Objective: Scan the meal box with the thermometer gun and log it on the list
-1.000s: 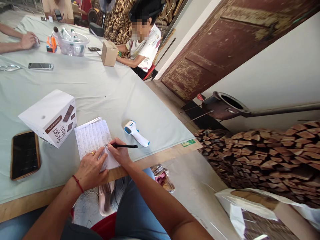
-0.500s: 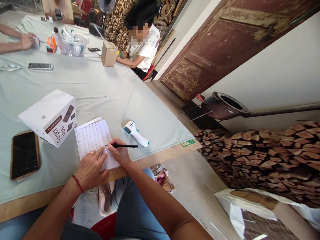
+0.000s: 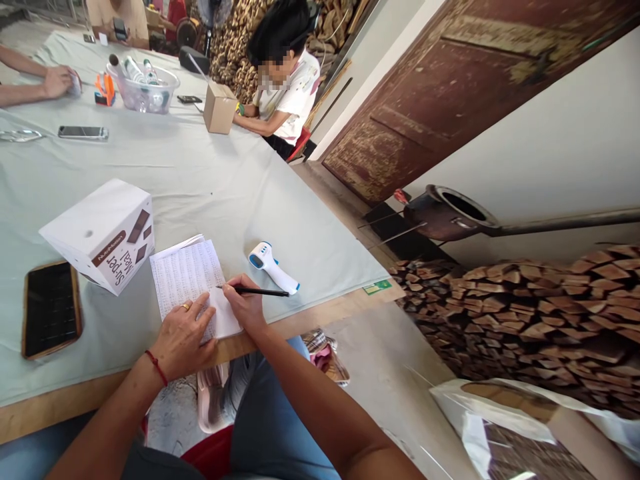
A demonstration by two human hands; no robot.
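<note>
Sheets of paper (image 3: 187,270) covered in rows of small handwriting lie at the table's near edge. My left hand (image 3: 185,333) rests on the lower part of the paper, fingers spread, with a ring on one finger and a red cord at the wrist. A black pen (image 3: 265,291) is pinched in my right hand (image 3: 245,307), its tip close to the paper's right side. Just beyond that hand lies a white and blue infrared thermometer (image 3: 274,267). Left of the paper stands a white printed box (image 3: 103,233), beside a phone in a brown case (image 3: 51,310).
Across the cloth-covered table (image 3: 200,180) sits a person (image 3: 295,87) behind a cardboard box (image 3: 220,109). A clear tub of bottles (image 3: 147,93), an orange tape dispenser (image 3: 105,90) and another phone (image 3: 83,133) are farther back. Another person's hand (image 3: 57,81) shows at left. Stacked firewood (image 3: 550,313) stands at right.
My right hand has shifted slightly right across the paper with the pen, which now extends farther right. My left hand stays in place on the paper.
</note>
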